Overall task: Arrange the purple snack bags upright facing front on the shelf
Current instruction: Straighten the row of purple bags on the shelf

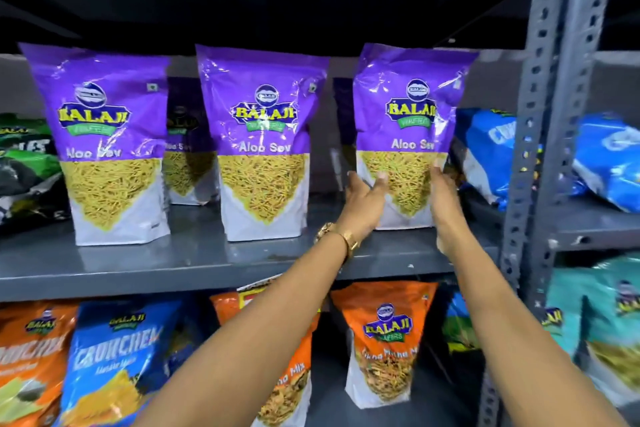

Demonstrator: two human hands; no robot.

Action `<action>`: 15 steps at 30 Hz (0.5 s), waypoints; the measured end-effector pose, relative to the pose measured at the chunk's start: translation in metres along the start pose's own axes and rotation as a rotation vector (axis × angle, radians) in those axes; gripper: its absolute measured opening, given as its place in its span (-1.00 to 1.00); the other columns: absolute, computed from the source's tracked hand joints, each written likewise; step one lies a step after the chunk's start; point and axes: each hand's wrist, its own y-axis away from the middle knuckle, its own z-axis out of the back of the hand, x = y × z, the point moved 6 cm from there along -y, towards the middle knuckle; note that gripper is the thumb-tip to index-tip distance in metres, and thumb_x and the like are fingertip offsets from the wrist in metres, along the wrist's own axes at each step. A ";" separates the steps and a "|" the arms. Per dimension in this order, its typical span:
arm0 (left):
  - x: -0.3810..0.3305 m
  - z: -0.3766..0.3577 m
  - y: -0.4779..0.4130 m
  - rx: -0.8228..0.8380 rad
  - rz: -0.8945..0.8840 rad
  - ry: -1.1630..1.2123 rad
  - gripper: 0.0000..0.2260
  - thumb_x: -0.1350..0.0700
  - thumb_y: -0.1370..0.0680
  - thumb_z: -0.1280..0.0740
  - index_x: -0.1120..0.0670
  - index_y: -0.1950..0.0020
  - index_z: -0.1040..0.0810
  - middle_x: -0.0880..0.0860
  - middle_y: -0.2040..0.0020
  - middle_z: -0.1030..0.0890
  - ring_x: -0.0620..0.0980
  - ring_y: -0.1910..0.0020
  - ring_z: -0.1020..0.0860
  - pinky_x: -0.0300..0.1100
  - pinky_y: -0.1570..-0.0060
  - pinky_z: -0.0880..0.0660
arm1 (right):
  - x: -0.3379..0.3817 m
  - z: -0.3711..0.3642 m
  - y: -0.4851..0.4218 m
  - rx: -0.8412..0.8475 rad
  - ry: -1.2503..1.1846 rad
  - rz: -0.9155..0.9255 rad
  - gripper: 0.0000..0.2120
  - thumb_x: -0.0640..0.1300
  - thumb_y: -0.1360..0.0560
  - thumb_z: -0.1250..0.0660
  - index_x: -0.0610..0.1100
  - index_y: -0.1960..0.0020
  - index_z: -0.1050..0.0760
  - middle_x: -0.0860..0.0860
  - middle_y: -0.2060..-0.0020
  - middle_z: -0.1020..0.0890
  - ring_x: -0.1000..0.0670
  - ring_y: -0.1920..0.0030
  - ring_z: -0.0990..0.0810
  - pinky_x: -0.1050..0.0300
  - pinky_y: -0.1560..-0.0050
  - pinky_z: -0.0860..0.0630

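Note:
Three purple snack bags stand upright and face front on the grey shelf (194,260): a left bag (100,135), a middle bag (263,135) and a right bag (408,121). More purple bags (188,149) stand behind them. My left hand (363,204) presses the lower left side of the right bag, thumb on its front. My right hand (445,204) lies flat against its lower right side. The right bag sits on the shelf between both hands.
A green and black bag (24,163) lies at the left end of the shelf, blue bags (485,156) at the right. A perforated grey upright (540,114) bounds the bay. Orange and blue bags (381,340) fill the shelf below.

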 end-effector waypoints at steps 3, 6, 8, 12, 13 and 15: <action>0.011 0.004 -0.005 -0.085 0.028 0.100 -0.41 -0.16 -0.61 -0.08 0.26 -0.45 -0.20 0.22 -0.47 -0.33 0.14 -0.46 -0.30 -0.09 -0.38 -0.28 | -0.005 -0.008 -0.001 0.102 0.045 -0.029 -0.40 0.30 -0.54 -0.09 -0.04 -0.44 -0.34 -0.01 -0.36 -0.52 0.01 -0.33 -0.50 -0.02 -0.40 -0.38; 0.021 0.016 -0.007 -0.167 0.003 0.148 -0.45 -0.14 -0.61 -0.08 0.20 -0.46 -0.25 0.16 -0.47 -0.37 0.09 -0.43 -0.35 -0.20 -0.24 -0.27 | -0.011 -0.015 0.000 0.160 0.065 -0.060 -0.35 0.35 -0.50 -0.09 -0.03 -0.43 -0.34 -0.01 -0.37 -0.50 -0.02 -0.37 -0.47 -0.10 -0.45 -0.33; 0.025 0.021 -0.006 -0.207 0.005 0.180 -0.42 -0.16 -0.61 -0.07 0.15 -0.53 -0.15 0.10 -0.53 -0.27 0.05 -0.49 -0.26 -0.21 -0.30 -0.20 | -0.012 -0.016 0.001 0.178 0.045 -0.087 -0.42 0.32 -0.53 -0.07 -0.02 -0.38 -0.39 -0.03 -0.33 -0.53 -0.05 -0.34 -0.50 -0.12 -0.43 -0.36; 0.024 0.019 -0.003 -0.234 -0.015 0.166 -0.39 -0.18 -0.60 -0.06 0.11 -0.56 -0.08 0.05 -0.57 -0.17 0.03 -0.55 -0.16 -0.15 -0.44 -0.10 | -0.015 -0.003 0.002 0.032 0.022 -0.107 -0.42 0.33 -0.52 -0.04 -0.13 -0.17 -0.47 -0.17 -0.29 -0.55 -0.17 -0.27 -0.53 -0.17 -0.38 -0.39; 0.023 0.017 -0.002 -0.225 -0.015 0.162 -0.40 -0.19 -0.60 -0.06 0.09 -0.55 -0.11 0.05 -0.57 -0.19 0.03 -0.54 -0.17 -0.13 -0.45 -0.10 | -0.015 0.002 0.002 -0.025 0.039 -0.089 -0.47 0.32 -0.53 -0.04 -0.10 -0.08 -0.47 -0.16 -0.27 -0.56 -0.15 -0.23 -0.53 -0.12 -0.36 -0.40; 0.020 0.012 -0.001 -0.205 -0.031 0.138 -0.47 -0.17 -0.60 -0.07 0.08 -0.49 -0.25 0.06 -0.49 -0.35 0.06 -0.48 -0.29 -0.12 -0.37 -0.21 | -0.014 0.011 0.002 -0.122 0.073 -0.051 -0.51 0.29 -0.55 -0.02 -0.09 -0.06 -0.49 -0.13 -0.23 -0.56 -0.12 -0.18 -0.49 -0.04 -0.28 -0.38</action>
